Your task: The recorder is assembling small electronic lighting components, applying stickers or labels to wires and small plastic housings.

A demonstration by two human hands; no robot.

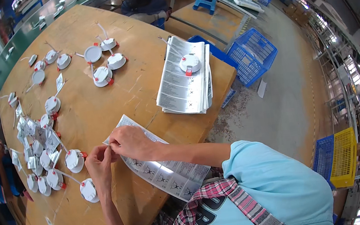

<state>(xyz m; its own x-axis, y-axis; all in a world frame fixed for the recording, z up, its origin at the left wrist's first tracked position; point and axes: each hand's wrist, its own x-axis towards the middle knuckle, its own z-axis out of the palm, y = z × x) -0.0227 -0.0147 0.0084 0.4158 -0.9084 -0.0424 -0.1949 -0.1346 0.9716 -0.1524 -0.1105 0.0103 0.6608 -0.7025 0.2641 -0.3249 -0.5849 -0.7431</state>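
My left hand (pixel 99 166) and my right hand (pixel 130 142) meet at the left edge of a white label sheet (pixel 165 179). Both pinch that edge with thumb and forefinger, fingertips almost together; whether a label is coming loose between them is hidden. Printed rows of pale labels cover the sheet, which hangs over the table's near edge towards my lap. Left of my left hand sit round white downlights with cables and red tabs, the nearest being one downlight (pixel 89 190) and another downlight (pixel 74 161).
A cluster of downlights (pixel 38 148) and silver labels crowds the left of the wooden table (pixel 136 88). A stack of label sheets (pixel 182 92) bears one downlight (pixel 189 63). Blue crate (pixel 252 56) and yellow crate (pixel 345 157) stand on the floor. A person (pixel 142 2) is opposite.
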